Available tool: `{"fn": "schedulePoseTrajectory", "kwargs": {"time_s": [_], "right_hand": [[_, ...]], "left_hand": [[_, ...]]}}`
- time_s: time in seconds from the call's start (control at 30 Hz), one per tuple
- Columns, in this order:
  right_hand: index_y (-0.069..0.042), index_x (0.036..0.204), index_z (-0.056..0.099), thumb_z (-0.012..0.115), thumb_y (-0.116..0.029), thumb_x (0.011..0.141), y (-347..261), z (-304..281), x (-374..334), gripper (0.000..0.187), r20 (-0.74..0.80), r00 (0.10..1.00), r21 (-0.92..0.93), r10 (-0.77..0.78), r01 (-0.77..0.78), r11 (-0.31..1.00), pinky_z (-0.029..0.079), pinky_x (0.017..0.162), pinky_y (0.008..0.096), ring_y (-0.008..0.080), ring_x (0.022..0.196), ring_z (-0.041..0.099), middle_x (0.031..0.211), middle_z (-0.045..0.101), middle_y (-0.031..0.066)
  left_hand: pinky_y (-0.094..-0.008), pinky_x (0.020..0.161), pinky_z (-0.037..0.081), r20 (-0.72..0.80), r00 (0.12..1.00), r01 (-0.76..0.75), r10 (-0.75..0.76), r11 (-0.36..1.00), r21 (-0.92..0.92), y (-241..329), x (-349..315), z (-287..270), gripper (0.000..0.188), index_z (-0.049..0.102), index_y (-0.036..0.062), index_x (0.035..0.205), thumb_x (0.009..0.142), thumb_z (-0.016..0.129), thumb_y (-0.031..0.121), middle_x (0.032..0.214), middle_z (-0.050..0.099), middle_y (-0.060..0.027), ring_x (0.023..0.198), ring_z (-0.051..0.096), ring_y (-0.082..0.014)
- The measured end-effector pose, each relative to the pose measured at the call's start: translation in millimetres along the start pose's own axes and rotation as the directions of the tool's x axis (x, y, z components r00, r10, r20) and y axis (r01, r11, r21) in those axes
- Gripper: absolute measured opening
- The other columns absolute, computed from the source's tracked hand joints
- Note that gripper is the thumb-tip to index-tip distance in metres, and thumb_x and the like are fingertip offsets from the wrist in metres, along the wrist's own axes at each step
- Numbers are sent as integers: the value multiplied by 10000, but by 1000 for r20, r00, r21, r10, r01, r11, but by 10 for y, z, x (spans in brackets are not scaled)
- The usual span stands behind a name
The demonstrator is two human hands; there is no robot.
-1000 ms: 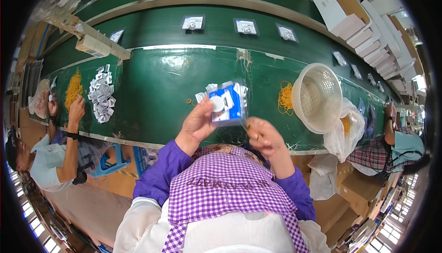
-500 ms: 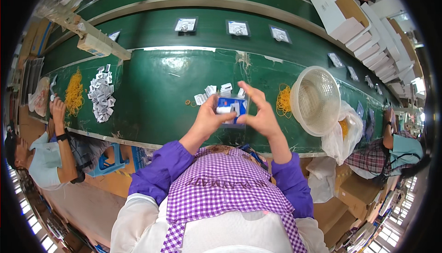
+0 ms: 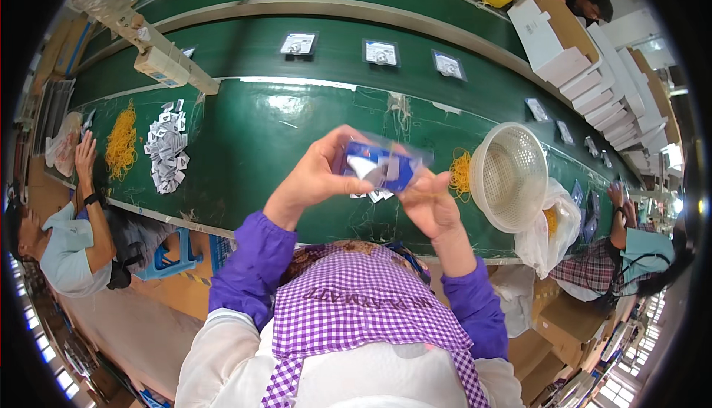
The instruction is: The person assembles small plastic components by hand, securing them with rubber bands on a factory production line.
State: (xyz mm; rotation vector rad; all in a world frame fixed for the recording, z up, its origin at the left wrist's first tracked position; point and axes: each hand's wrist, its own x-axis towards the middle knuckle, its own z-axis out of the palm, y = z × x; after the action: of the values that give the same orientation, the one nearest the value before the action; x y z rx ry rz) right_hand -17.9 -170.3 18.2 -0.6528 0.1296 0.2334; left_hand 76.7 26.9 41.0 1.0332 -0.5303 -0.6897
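Note:
A clear plastic package with a blue printed card is held tilted above the green table in front of me. My left hand grips its left end, thumb on the near face and fingers behind. At the package's lower right corner, my right hand has closed its thumb and fingers on the edge. Motion slightly smears the package, and what it contains is hard to make out. Small white folded pieces lie partly hidden on the table under the package.
To the right are yellow rubber bands, a white basket and a plastic bag. A pile of white pieces and more yellow bands lie left. Packages line the strip beyond. People sit at both sides.
The package has come up and tilted, its right end lower. My left hand moved up and left with it; my right hand dropped from its upper right side to the lower right corner.

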Motion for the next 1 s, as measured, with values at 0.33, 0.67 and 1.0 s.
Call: {"fn": "schedulePoseTrajectory", "kwargs": {"time_s": [0.33,0.67,1.0], "right_hand": [[37,963,613,535,-191,888,-107,-125,52,253,-274,928,-381,251,-344,858,477,758,281,141,831,599,941,623,69],[-48,1039,588,626,-189,848,364,-181,-34,240,-391,920,-373,-18,-141,917,465,630,238,114,846,596,955,630,25],[-13,1028,577,613,-169,848,667,260,793,241,-286,952,-481,111,-243,842,504,716,270,125,809,619,923,644,64]], "left_hand": [[-274,703,456,249,874,116,-417,677,727,-25,36,36,442,528,34,1061,682,755,60,907,574,-10,800,540,-105],[-260,760,498,-386,862,231,-329,932,-279,-487,-124,-202,349,529,-5,1080,778,681,83,949,605,-66,849,605,-149],[-384,821,458,-435,900,375,-39,579,724,-1441,-563,-697,310,561,35,1064,784,618,154,992,601,-118,977,557,-269]]}}
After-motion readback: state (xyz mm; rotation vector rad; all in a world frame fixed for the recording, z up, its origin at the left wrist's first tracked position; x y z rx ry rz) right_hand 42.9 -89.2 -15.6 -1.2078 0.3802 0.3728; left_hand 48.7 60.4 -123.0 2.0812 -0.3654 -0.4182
